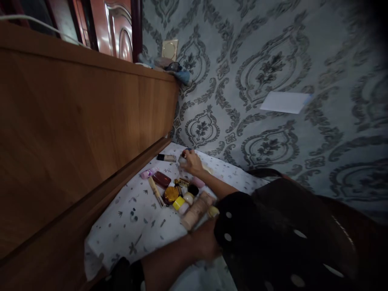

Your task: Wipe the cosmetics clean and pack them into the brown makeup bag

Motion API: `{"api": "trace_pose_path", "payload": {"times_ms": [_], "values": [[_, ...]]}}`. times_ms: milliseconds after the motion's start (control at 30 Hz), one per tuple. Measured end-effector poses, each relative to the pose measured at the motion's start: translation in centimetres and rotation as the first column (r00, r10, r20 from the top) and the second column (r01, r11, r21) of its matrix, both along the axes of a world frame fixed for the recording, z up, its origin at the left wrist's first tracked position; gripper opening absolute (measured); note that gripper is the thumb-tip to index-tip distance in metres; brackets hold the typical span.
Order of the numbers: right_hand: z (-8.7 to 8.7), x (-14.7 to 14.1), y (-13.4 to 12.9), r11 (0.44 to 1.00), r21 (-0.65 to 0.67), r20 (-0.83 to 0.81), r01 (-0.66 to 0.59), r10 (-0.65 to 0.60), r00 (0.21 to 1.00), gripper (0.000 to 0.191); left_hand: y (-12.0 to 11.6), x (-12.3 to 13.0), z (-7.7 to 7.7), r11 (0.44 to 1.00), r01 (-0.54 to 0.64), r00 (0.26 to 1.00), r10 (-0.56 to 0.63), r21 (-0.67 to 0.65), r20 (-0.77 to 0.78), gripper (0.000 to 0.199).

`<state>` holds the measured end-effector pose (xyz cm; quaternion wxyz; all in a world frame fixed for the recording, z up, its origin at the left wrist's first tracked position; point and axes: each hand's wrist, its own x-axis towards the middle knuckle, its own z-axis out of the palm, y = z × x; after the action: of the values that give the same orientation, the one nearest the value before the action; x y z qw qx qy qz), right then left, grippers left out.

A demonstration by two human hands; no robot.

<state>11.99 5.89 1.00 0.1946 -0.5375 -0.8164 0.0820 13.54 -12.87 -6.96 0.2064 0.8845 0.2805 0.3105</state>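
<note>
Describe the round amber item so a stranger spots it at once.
Start at the brown wooden panel, then move onto the white patterned cloth beside it. On it, look between the slim beige tube and the yellow-topped item. The amber item is round and glossy, deeper orange-gold than that flat, bright yellow top.

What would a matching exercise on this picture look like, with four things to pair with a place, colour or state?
Things
1. Right hand
2. White rectangle
3. Oblong item beside the pink-and-purple tube
4. Slim container nearest the right hand

Descriptions
A. Dark red
B. Black end, beige body
C. Around a small pale item
D. Against the patterned wall

Pairs: 1-C, 2-D, 3-A, 4-B
</note>
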Motion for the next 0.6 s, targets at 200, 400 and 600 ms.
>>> {"api": "trace_pose_path", "payload": {"times_ms": [200,400,600], "values": [[3.1,7.9,-5.8,0.979,-0.156,-0.625,-0.131,0.005,0.780,0.042,-0.6,-1.1,0.7,0.993,-0.100,0.976,0.109,0.057,-0.190,0.031],[2.4,18.1,-17.2,0.906,-0.278,-0.958,-0.318,-0.240,0.155,0.038,-0.5,-1.0,0.4,0.984,-0.092,0.975,0.120,-0.153,0.185,0.044],[-2.4,21.6,-25.1,0.910,-0.335,-0.940,-0.244,-0.302,0.161,0.052,0.1,-1.3,1.8,0.889,-0.142,0.802,0.362,-0.436,0.475,0.026]]}}
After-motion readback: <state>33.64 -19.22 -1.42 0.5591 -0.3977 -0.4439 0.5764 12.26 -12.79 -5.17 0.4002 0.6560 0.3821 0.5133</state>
